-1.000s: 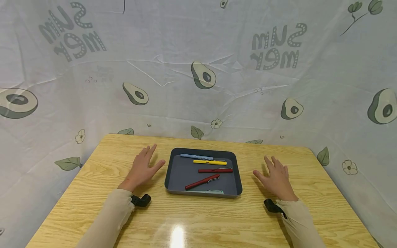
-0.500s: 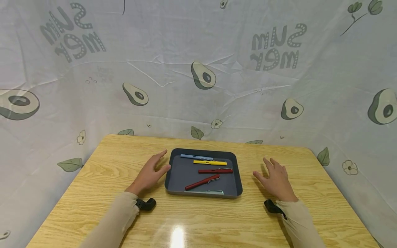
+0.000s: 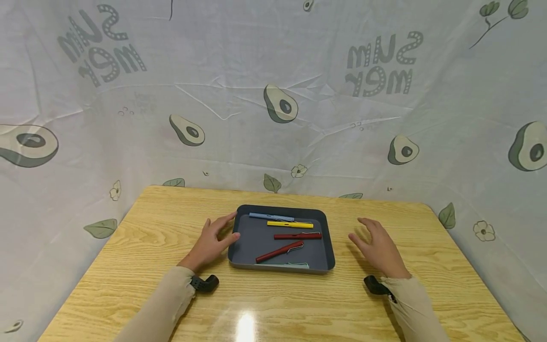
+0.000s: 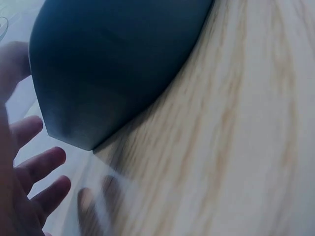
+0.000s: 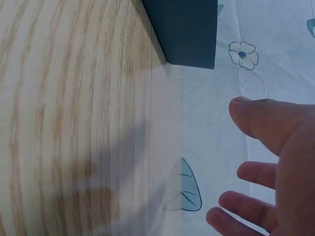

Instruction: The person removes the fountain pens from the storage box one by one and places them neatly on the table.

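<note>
A dark grey rectangular tray (image 3: 249, 242) lies on the wooden table, holding several pens. Farthest back is a blue pen (image 3: 269, 217), then a yellow pen (image 3: 289, 224). A red pen (image 3: 297, 236) lies level, and a second red pen (image 3: 278, 252) slants toward the front. The tray's front wall partly hides a pale green pen (image 3: 295, 265). My left hand (image 3: 210, 243) is at the tray's left side, its thumb overlapping the rim and its fingers spread. Apart from the tray's right side, my right hand (image 3: 379, 248) hovers with relaxed fingers, holding nothing.
The wooden table (image 3: 342, 304) runs around the tray on every side. Behind it hangs a pale curtain (image 3: 239, 156) printed with avocados and leaves. Each wrist wears a black camera, one at the left cuff (image 3: 205, 283) and one at the right.
My left hand has moved right, from beside the tray to its left rim. The right hand stays nearly in place, its fingers slightly closer together. Tray and pens have not visibly moved.
</note>
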`<control>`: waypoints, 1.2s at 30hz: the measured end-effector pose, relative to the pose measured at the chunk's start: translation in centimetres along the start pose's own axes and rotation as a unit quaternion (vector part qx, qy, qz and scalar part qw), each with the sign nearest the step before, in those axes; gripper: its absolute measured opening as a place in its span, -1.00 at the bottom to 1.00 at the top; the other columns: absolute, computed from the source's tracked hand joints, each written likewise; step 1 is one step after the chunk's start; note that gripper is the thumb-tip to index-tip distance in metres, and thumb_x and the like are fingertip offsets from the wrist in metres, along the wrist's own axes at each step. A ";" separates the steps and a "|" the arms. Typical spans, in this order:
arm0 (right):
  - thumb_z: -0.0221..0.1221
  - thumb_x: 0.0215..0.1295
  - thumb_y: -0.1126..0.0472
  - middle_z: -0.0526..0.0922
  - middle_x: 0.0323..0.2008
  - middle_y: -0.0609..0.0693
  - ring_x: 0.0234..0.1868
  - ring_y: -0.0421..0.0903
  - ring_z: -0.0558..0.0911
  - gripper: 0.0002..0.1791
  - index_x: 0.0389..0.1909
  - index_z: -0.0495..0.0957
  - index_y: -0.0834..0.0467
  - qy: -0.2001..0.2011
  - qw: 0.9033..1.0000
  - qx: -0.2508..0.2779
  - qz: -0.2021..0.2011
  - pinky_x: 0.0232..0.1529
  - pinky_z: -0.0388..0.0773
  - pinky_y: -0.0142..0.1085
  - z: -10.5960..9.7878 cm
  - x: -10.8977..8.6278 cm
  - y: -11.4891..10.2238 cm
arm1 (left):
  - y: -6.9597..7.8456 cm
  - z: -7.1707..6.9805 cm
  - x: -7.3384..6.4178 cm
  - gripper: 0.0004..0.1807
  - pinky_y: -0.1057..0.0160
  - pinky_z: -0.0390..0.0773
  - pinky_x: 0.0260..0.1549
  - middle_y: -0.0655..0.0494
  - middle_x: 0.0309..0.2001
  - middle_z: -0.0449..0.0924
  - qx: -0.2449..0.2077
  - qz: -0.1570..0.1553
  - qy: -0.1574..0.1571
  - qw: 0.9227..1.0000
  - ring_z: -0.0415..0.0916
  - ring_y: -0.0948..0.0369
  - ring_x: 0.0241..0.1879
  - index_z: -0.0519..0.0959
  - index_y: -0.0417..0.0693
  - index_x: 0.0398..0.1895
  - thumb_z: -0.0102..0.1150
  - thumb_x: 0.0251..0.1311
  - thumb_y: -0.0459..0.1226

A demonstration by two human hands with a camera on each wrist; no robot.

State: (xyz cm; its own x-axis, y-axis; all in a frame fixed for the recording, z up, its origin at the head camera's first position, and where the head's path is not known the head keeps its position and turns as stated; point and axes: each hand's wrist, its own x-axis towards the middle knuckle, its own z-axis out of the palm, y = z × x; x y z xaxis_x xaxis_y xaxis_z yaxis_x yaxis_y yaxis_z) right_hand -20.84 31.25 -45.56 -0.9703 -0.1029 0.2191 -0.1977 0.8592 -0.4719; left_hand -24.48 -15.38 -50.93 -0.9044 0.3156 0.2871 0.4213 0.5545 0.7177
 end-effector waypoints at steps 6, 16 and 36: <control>0.14 0.32 -0.10 0.27 0.28 0.29 0.27 0.29 0.29 -0.28 0.35 0.24 0.23 -0.004 1.000 0.007 0.003 0.15 0.30 0.24 0.1 0.0 -0.2 | 0.0 0.2 -0.2 -0.28 -0.23 -0.41 0.35 0.18 0.35 0.29 0.025 0.015 -0.012 1.000 0.26 0.13 0.32 0.15 0.26 0.45 0.06 0.26 0.14; 0.06 0.33 -0.20 0.33 0.27 0.21 0.23 0.20 0.36 -0.27 0.36 0.26 0.17 -0.001 0.999 0.039 -0.004 0.09 0.40 0.16 0.1 -0.1 -0.8 | 0.3 0.2 -0.6 -0.26 -0.20 -0.37 0.37 0.15 0.33 0.32 0.047 0.017 -0.011 0.999 0.28 0.14 0.31 0.03 0.20 0.50 0.08 0.32 -0.01; 0.16 0.31 -0.08 0.52 0.12 0.03 0.09 0.02 0.49 -0.49 0.21 0.44 0.04 -0.003 0.994 0.105 -0.041 0.02 0.51 0.02 0.8 0.8 -4.1 | 0.0 0.5 -0.3 -0.27 -0.16 -0.38 0.38 0.14 0.34 0.32 0.057 0.018 -0.016 0.998 0.28 0.18 0.31 0.03 0.30 0.49 -0.01 0.31 0.12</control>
State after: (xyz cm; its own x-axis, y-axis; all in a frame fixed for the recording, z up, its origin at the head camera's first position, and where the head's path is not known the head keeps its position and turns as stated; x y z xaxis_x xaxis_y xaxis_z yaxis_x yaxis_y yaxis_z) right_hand -20.92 27.22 -44.09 -0.9503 -0.1727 0.2590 -0.3008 0.7240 -0.6208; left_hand -24.19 -15.08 -51.29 -0.8870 0.3595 0.2898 0.4595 0.6254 0.6307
